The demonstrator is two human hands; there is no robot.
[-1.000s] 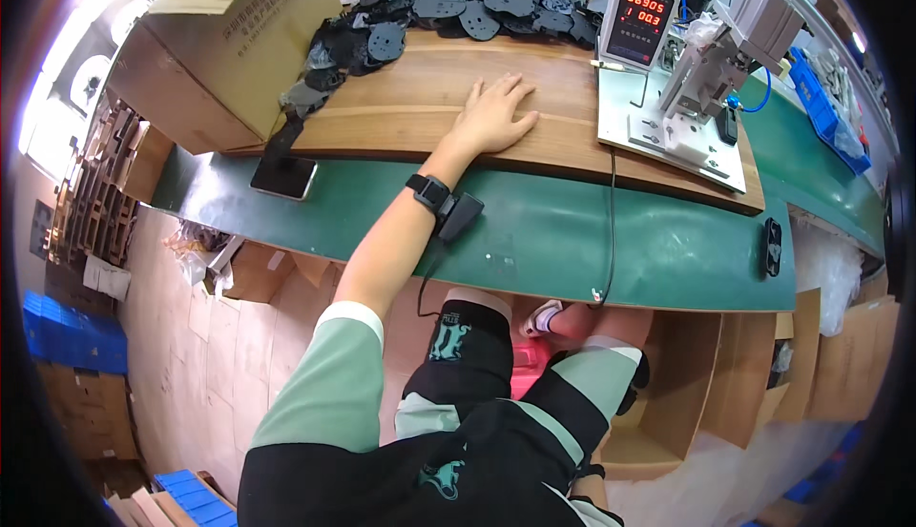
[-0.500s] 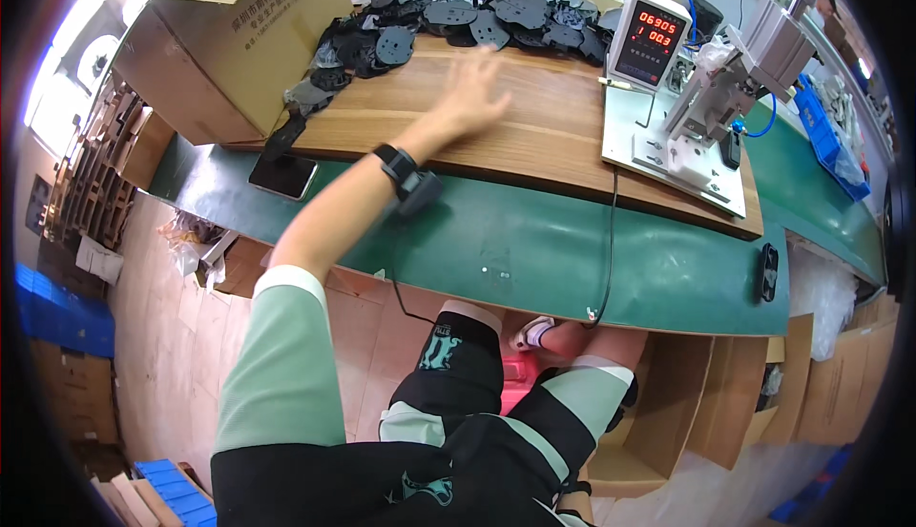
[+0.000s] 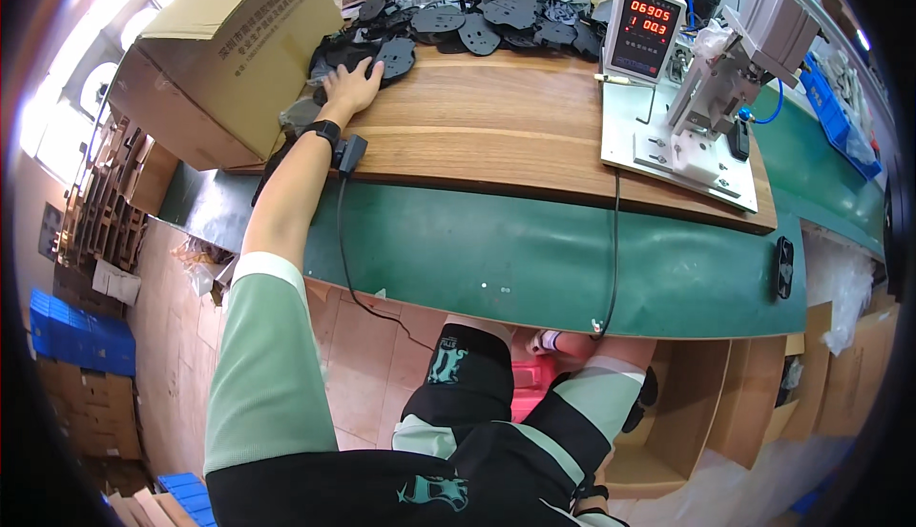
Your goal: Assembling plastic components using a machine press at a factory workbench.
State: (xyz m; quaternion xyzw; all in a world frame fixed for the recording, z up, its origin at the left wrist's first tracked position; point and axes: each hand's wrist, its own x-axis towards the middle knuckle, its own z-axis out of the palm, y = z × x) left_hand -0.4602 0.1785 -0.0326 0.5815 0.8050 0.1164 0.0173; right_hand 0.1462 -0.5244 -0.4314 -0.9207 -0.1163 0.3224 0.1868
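My left hand (image 3: 353,88) is stretched out to the far left, fingers spread, over the near left end of a long pile of flat, rounded black pieces (image 3: 510,9) with small holes. Its fingertips lie at one of these black pieces (image 3: 396,58); whether they touch it I cannot make out. Nothing shows in the hand. A black band with a small cabled box (image 3: 351,153) is on the left wrist. My right hand (image 3: 599,477) is low by my right thigh, mostly hidden; its fingers do not show.
A large cardboard box (image 3: 215,74) stands left of the pile. On the right of the wooden board (image 3: 496,126) is a metal press (image 3: 711,98) with a lit red display box (image 3: 645,31). A black cable (image 3: 614,260) hangs over the green table (image 3: 448,241). A small black device (image 3: 783,268) lies at the right.
My left hand has moved left from above the middle of the wooden board to the black pieces by the cardboard box. The view has shifted slightly.
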